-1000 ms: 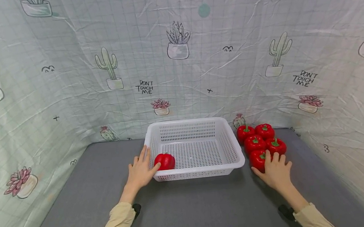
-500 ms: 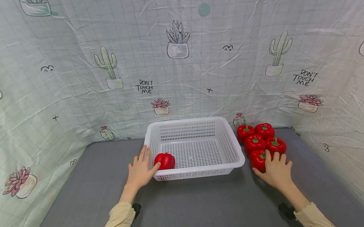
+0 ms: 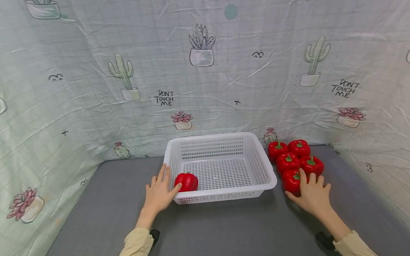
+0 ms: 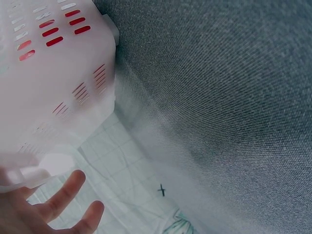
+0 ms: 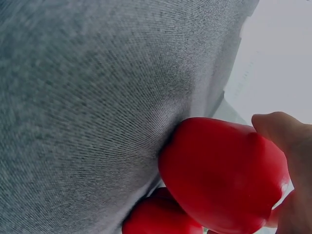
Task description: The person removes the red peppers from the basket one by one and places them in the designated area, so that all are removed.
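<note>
A white perforated plastic basket stands at the middle back of the table with one red bell pepper in its front left corner. My left hand rests on that corner's rim, fingers spread along the left side and thumb over the front edge. To the basket's right, my right hand grips the nearest red bell pepper of a cluster, thumb on its left side and fingers over its top and right. Part of this pepper is hidden by the fingers in the head view.
Several more red bell peppers sit close together behind the gripped one, beside the basket's right wall. The grey table ends at a cactus-printed cloth hanging behind it and at both sides.
</note>
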The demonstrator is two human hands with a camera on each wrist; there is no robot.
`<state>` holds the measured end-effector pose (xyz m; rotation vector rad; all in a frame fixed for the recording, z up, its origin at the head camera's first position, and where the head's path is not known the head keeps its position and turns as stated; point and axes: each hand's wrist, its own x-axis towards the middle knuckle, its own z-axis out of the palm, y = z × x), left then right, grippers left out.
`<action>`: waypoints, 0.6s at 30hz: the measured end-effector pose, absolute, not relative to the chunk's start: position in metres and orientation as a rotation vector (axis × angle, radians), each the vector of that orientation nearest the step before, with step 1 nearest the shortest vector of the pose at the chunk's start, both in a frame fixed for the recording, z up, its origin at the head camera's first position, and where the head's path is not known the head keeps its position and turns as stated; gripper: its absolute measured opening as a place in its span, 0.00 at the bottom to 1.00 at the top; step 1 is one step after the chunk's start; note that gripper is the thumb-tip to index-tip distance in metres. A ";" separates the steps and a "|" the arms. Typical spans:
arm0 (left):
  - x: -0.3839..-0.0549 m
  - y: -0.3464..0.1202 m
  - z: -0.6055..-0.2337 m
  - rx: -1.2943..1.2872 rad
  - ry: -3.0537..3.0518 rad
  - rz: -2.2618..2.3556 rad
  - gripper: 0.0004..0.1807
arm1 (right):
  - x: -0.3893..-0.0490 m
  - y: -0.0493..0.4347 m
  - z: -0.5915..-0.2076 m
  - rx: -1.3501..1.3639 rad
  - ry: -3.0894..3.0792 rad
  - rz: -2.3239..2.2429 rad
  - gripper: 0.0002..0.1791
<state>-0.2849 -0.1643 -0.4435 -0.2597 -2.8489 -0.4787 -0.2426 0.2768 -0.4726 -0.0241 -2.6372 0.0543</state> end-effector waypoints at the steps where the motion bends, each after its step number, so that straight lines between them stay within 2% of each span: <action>1: -0.285 -0.164 -0.444 -0.264 -2.849 -0.481 0.41 | -0.242 0.277 -0.472 -0.025 -2.636 0.055 0.50; 18: -0.287 -0.164 -0.445 -0.247 -2.857 -0.471 0.40 | -0.236 0.262 -0.437 0.075 -2.572 0.069 0.47</action>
